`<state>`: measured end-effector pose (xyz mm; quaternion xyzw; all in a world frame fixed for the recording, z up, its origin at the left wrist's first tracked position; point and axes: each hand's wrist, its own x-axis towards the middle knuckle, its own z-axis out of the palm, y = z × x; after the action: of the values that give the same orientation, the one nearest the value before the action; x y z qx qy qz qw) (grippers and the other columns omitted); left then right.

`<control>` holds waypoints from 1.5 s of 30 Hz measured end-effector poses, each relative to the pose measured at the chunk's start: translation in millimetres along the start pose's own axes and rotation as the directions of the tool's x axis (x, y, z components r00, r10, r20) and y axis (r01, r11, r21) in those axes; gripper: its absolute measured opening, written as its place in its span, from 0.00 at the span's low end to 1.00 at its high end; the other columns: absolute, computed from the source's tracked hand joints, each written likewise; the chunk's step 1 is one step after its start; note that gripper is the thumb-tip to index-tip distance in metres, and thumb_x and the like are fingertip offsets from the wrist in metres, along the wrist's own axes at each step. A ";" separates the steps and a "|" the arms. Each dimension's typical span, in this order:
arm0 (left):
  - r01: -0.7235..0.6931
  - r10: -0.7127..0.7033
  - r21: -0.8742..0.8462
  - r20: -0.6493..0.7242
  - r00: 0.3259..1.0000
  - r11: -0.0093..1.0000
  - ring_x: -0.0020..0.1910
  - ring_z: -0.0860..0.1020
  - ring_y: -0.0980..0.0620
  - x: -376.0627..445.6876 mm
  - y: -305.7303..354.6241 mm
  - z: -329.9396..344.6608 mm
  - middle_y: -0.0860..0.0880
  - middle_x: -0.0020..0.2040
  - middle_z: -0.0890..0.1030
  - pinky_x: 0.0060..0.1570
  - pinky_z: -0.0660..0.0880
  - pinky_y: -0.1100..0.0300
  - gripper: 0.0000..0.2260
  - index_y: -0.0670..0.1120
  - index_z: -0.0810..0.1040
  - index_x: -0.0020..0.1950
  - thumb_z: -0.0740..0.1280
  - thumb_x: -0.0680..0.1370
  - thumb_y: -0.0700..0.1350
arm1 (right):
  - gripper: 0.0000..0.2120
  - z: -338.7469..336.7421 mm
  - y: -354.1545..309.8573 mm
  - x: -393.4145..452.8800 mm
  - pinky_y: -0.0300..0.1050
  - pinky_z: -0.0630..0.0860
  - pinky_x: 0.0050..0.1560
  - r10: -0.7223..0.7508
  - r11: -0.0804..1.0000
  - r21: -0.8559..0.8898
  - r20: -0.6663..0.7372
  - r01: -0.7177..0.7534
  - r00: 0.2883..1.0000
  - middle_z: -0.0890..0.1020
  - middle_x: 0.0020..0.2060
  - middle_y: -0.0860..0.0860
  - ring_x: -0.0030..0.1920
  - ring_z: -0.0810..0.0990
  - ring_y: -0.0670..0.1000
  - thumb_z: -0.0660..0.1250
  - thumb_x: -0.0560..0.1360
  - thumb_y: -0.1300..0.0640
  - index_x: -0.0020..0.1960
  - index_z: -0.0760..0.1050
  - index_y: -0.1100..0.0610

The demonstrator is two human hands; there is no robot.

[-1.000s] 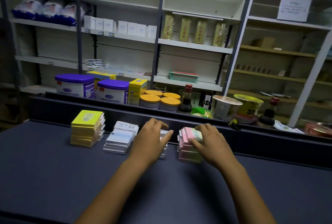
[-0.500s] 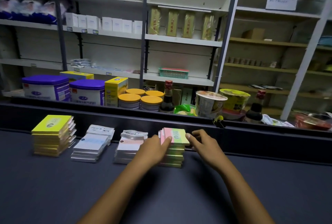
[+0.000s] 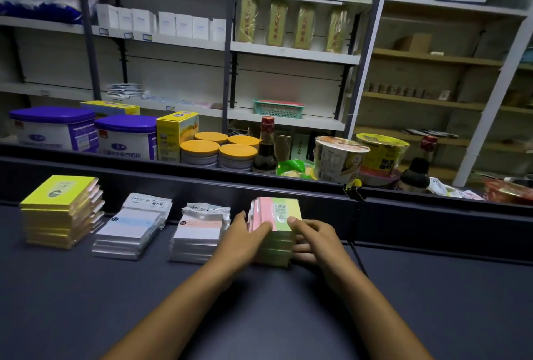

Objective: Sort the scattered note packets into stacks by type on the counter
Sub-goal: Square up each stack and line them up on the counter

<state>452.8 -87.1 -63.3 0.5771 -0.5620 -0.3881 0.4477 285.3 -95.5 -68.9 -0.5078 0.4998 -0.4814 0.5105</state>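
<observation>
Four packet stacks [image 3: 62, 211] [image 3: 134, 227] [image 3: 202, 231] [image 3: 275, 231] ranged left to right on the desk [image 3: 86, 302], rightmost flanked by left hand [image 3: 245, 240] and right hand [image 3: 315, 240], tubs [image 3: 53, 129] and tins [image 3: 219, 152] set behind the ledge.
</observation>
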 end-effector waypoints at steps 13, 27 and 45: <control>-0.069 0.082 -0.078 0.188 0.979 0.995 0.68 0.70 0.55 -14.0 0.2 4.3 0.49 0.70 0.66 0.66 0.68 0.64 0.38 0.46 0.61 0.76 0.64 0.65 0.42 | 0.38 -11.7 8.6 -13.0 0.35 0.75 0.60 -0.159 0.887 -0.413 0.147 0.206 0.976 0.64 0.67 0.52 0.63 0.75 0.47 0.68 0.72 0.70 0.74 0.57 0.48; -0.127 0.147 -0.127 0.164 0.976 0.984 0.69 0.70 0.50 -15.3 -0.3 9.2 0.42 0.69 0.70 0.72 0.66 0.54 0.31 0.45 0.69 0.71 0.63 0.67 0.41 | 0.39 10.7 13.3 -17.6 0.54 0.67 0.73 -0.255 0.912 -0.301 0.114 0.278 0.960 0.69 0.71 0.55 0.71 0.70 0.51 0.67 0.72 0.73 0.77 0.56 0.53; -0.252 0.257 -0.055 0.133 0.957 0.966 0.62 0.67 0.64 -12.9 -8.1 9.1 0.42 0.68 0.65 0.55 0.61 0.82 0.27 0.42 0.67 0.72 0.67 0.73 0.35 | 0.37 12.9 18.6 -20.3 0.52 0.63 0.76 -0.275 0.882 -0.347 0.169 0.318 0.946 0.68 0.74 0.50 0.74 0.66 0.48 0.63 0.77 0.74 0.79 0.51 0.54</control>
<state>445.7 -75.2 -74.4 0.4630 -0.6541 -0.3770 0.4645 297.1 -74.4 -87.3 -0.6920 0.4675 -0.4212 0.3538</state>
